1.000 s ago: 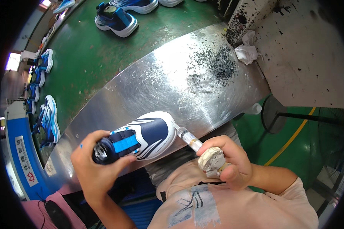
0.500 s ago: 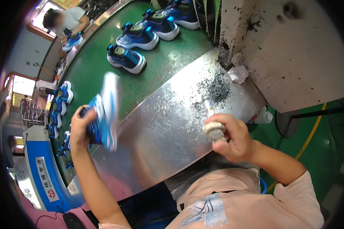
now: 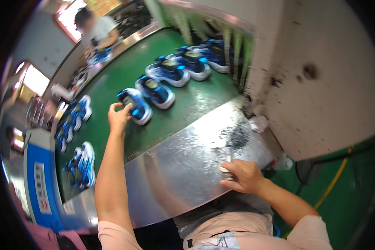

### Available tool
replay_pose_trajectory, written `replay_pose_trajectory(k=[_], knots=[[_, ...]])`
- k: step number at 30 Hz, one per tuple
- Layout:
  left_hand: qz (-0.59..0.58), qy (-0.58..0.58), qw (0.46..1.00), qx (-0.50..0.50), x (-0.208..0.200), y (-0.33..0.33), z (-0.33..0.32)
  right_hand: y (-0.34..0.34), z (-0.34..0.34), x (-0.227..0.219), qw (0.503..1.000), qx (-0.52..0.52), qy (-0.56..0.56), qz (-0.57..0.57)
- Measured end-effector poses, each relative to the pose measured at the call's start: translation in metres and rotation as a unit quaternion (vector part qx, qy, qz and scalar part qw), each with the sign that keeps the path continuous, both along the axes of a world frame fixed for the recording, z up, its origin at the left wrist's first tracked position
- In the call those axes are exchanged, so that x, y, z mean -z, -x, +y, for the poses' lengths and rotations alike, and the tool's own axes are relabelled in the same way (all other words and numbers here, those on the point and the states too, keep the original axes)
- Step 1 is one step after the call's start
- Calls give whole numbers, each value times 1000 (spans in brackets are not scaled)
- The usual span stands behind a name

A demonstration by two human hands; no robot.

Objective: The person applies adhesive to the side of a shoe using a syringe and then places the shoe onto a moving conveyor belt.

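Currently your left hand (image 3: 118, 118) reaches far out and grips a blue-and-white shoe (image 3: 134, 106) resting on the green conveyor belt (image 3: 196, 100), nearest in a row of similar shoes (image 3: 166, 71). Your right hand (image 3: 243, 175) is clenched around a small brush (image 3: 228, 160) on the steel work plate (image 3: 183, 166), near the dark smudge (image 3: 237, 137).

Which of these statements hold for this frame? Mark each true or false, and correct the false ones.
1. The left hand rests on a blue and white shoe on the green belt. True.
2. The right hand is empty. False: it grips a small brush on the metal table.
3. More shoes lie in a row further along the belt. True.
4. The left hand holds the shoe above the metal table. False: the shoe lies on the belt.
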State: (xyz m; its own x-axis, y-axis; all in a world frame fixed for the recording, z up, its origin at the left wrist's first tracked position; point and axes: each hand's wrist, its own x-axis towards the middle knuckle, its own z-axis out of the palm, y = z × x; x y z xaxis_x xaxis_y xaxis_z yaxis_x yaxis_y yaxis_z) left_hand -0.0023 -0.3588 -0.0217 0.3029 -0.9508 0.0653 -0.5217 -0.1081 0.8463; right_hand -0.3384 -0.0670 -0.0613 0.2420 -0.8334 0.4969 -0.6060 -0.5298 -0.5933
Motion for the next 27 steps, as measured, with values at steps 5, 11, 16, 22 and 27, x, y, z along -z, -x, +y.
replay_pose_trajectory(k=[5,11,16,22,27], knots=[[-395,232,886,-76,6,-170,64,1,4,0,1000,15,0,-13],[-41,168,928,-329,43,-324,152,-8,5,3,1000,10,14,12],[-150,91,941,-291,30,-336,150,-13,3,2,1000,0,23,0],[-90,123,982,-111,-32,-196,183,0,6,3,999,29,-12,-33],[-85,154,983,-44,-1,-93,296,-10,11,-15,982,38,-158,-95]])
